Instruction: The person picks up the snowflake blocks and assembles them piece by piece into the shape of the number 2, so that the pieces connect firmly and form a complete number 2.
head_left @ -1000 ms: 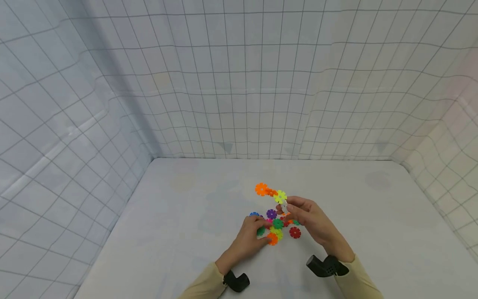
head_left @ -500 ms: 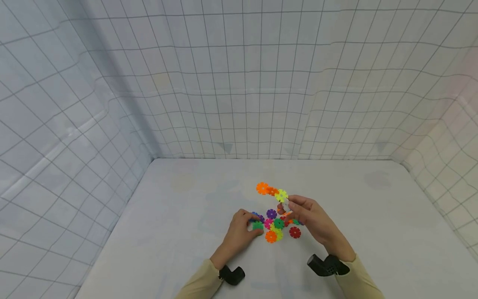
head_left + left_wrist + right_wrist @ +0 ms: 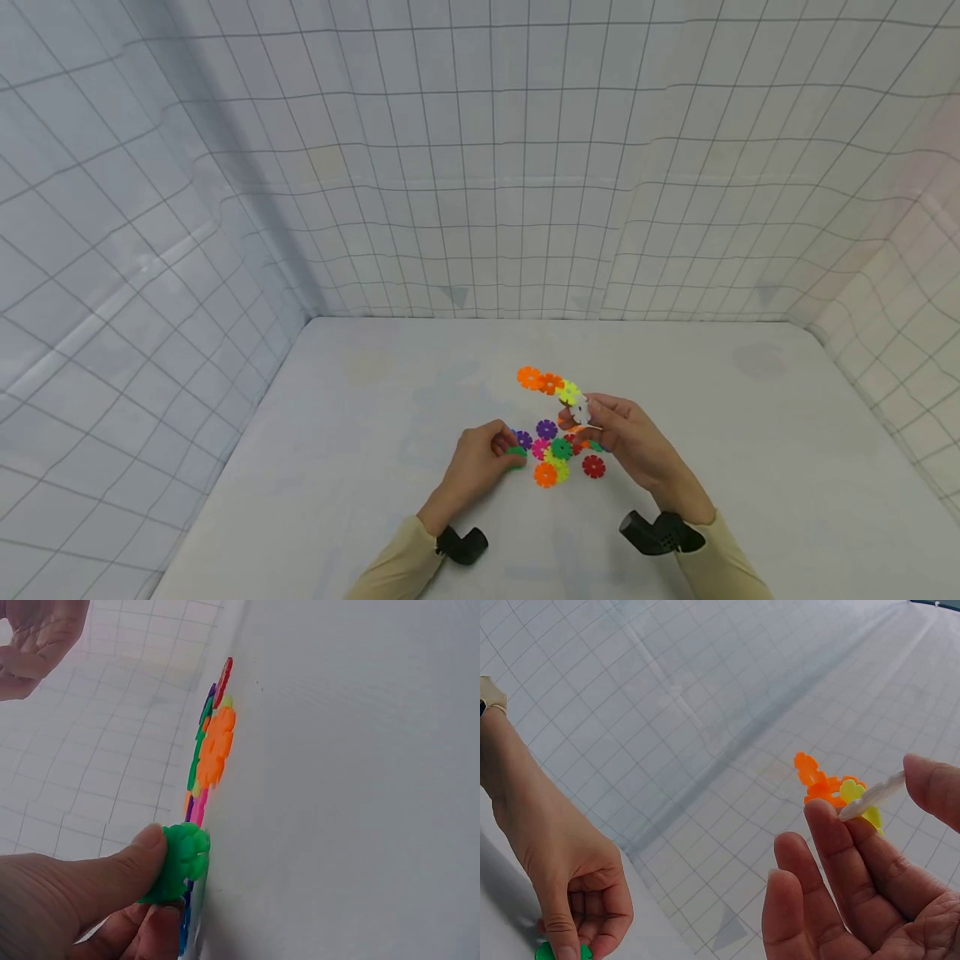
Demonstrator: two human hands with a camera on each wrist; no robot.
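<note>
My right hand point(image 3: 630, 429) holds up a chain of linked plastic snowflake discs above the table, pinching its white disc point(image 3: 580, 409) between thumb and fingers. From the white one the chain runs left through a yellow disc point(image 3: 569, 392) to two orange discs point(image 3: 530, 377). In the right wrist view the white disc point(image 3: 870, 796) is seen nearly edge-on by the fingertips. At the left side of the loose discs, my left hand point(image 3: 472, 457) pinches a green snowflake disc point(image 3: 184, 859) between thumb and fingers, low over the white tabletop.
Several loose discs lie flat between the hands, among them purple point(image 3: 547, 429), pink point(image 3: 541, 448), another green point(image 3: 561, 448), orange point(image 3: 546, 474) and red point(image 3: 593, 466). White gridded curtains point(image 3: 480, 167) enclose the table point(image 3: 360, 467) at the back and sides.
My left hand has moved left from beside the loose orange disc and taken hold of the green disc. The right hand stays nearly in place; its white disc now shows more of its face.
</note>
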